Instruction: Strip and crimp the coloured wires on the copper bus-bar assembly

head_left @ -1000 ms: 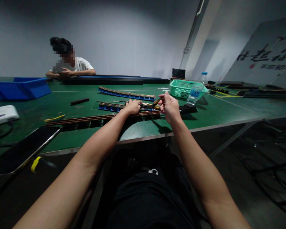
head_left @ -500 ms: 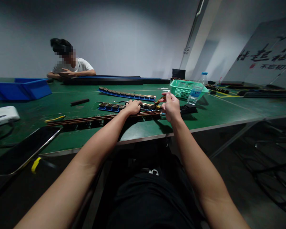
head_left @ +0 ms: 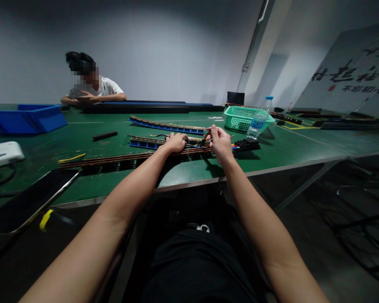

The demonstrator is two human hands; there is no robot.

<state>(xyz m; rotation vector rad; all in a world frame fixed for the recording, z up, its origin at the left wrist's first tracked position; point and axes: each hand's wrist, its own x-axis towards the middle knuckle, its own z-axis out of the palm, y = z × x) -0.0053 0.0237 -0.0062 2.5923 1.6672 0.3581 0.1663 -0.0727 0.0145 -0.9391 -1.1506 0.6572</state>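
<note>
My left hand [head_left: 176, 143] lies over a long black strip with copper-coloured rails [head_left: 126, 160], its fingers curled down onto it and their tips partly hidden. Closed in a pinch, my right hand [head_left: 220, 144] holds a thin dark brown strip of tape-like material [head_left: 206, 136] just above the rails. Behind the left hand, a shorter blue strip with metal-coloured contacts [head_left: 142, 142] lies alongside. A second blue strip [head_left: 167, 125] rests farther back. Coloured wires [head_left: 235, 146] lead to a black block [head_left: 249, 144] right of my right hand.
A green basket [head_left: 240, 120] and a water bottle [head_left: 258, 124] stand at the right. On the left are a blue bin [head_left: 28, 120], a white device [head_left: 4, 153] and a phone [head_left: 34, 202]. Another person [head_left: 94, 88] sits across the green table [head_left: 183, 179].
My right hand has moved slightly left and down, bringing the dark strip closer to the rails. The coloured wires beside the black block now show more. My left hand stays in place.
</note>
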